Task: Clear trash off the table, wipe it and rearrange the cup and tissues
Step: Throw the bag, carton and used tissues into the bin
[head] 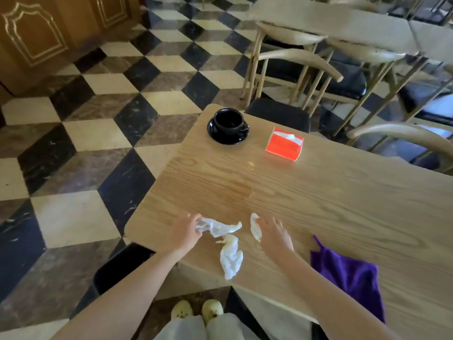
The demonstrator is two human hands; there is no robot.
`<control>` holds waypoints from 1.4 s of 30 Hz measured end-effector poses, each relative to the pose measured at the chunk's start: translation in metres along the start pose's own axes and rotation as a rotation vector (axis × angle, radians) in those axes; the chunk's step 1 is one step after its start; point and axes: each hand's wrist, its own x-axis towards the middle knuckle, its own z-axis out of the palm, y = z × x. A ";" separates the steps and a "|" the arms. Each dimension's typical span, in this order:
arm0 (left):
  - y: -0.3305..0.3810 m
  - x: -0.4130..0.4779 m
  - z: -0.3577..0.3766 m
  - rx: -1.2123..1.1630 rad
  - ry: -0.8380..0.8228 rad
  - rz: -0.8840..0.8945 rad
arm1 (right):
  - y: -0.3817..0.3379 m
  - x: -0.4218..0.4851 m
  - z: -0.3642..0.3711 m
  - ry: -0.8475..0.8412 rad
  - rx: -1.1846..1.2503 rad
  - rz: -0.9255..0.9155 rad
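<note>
On the near part of the wooden table (331, 197), my left hand (183, 231) pinches the end of a crumpled white tissue (220, 228). My right hand (273, 233) closes its fingers on a second crumpled tissue (255, 227). A third used tissue (230, 260) lies loose between my hands near the front edge. A black cup on a black saucer (228, 126) stands at the far left corner. An orange tissue box (284, 143) sits to the right of the cup. A purple cloth (348, 273) lies by my right forearm, hanging over the edge.
A faint wet stain (241, 190) marks the table's middle. A black bin (117, 268) stands on the floor under my left arm. Pale wooden chairs (306, 65) with dark seats crowd the far side and the right. The chequered floor (98, 143) lies open to the left.
</note>
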 end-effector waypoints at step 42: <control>0.019 -0.088 -0.126 -0.642 0.257 -0.004 | -0.136 0.009 -0.074 -0.561 1.194 -0.349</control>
